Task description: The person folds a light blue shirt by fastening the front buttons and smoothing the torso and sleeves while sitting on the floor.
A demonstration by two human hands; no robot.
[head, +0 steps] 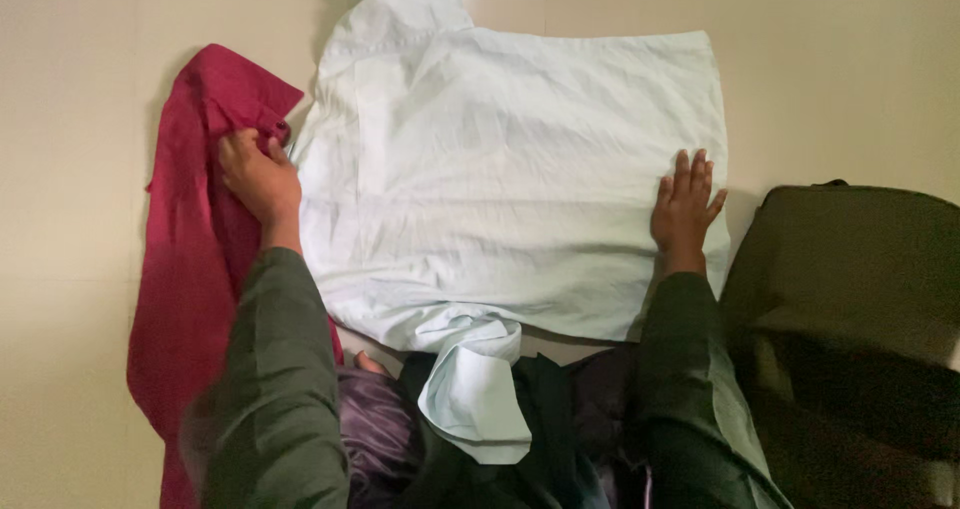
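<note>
two hands, one pale blue shirt, one red garment, one dark chair

A pale beige tabletop carries everything. A light blue shirt lies spread flat between the hands, one sleeve hanging over the near edge. A crimson garment lies crumpled beside it, under and outward of the left hand.

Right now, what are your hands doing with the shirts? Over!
Left hand gripping the red garment. Right hand open, flat on the pale blue shirt. Dark bag sits beside it, apart. Over.
</note>
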